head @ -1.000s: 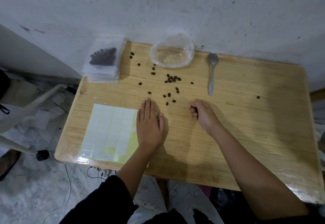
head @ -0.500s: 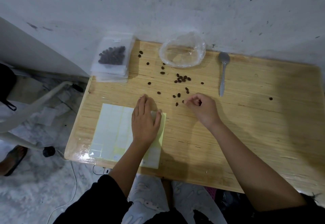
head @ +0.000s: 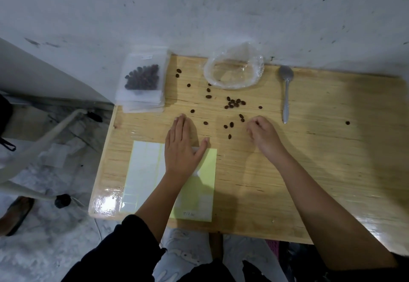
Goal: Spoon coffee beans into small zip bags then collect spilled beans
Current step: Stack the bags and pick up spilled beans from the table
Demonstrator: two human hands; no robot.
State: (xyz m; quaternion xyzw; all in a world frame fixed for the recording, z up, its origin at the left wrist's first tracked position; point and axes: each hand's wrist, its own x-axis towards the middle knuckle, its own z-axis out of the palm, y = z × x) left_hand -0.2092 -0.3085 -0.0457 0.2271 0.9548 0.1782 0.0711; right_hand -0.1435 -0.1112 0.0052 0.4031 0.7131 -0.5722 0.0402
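Several dark coffee beans (head: 234, 103) lie scattered over the middle of the wooden table (head: 332, 160), and one stray bean (head: 347, 123) sits far to the right. A filled zip bag (head: 142, 78) tops a stack of bags at the back left corner. My left hand (head: 181, 146) rests flat, palm down, with fingers apart on the table and the upper edge of a label sheet (head: 146, 171). My right hand (head: 263, 135) is curled into a loose fist just right of the nearest beans. Its fingertips are pinched together and what they hold is hidden.
An empty crumpled clear plastic bag (head: 208, 71) stands open at the back by the white wall. A metal spoon (head: 286, 96) lies to its right, bowl towards the wall. A chair leg and floor show beyond the table's left edge.
My right hand reached forward to a bean and closed on it; that bean is gone from the table. My left hand slid slightly left and forward, still flat.
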